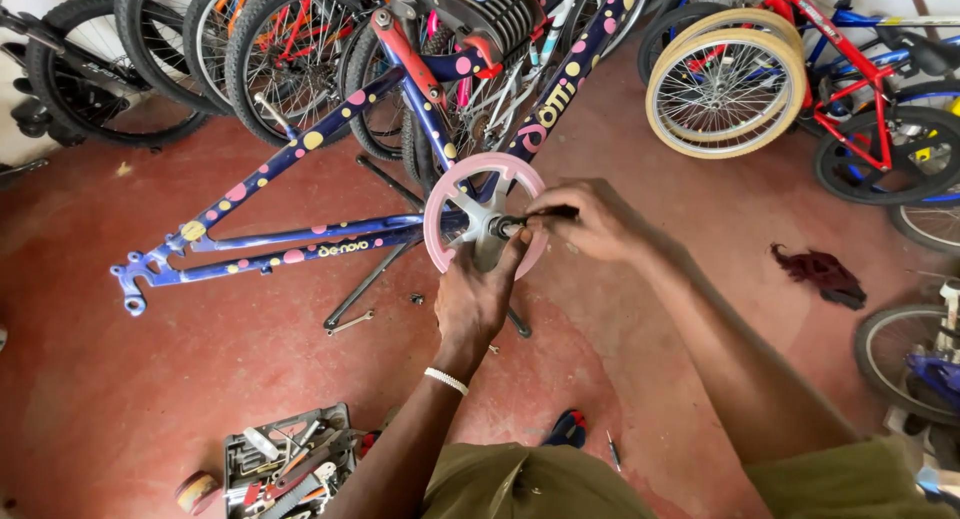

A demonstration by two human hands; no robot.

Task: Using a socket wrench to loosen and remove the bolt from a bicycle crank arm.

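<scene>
Here, the left hand (478, 297) cups the lower rim of the stiff, light-looking pink plastic chainguard disc (452, 201) on the dotted blue bicycle frame (300, 241), while the right hand (590, 222) pinches a dark slender tool (545, 216) at its hub.

Bicycle frame (300, 241) laid across floor (150, 379), chainring guard (450, 204) at its right end. Left hand (478, 299) placed below guard, right hand (590, 224) at guard's right. Toolbox (290, 464) set near lower edge, left of hands. Wrench (350, 324) laid under frame. Wheels (725, 84) stacked behind, right. Rag (820, 274) dropped at far right.
</scene>
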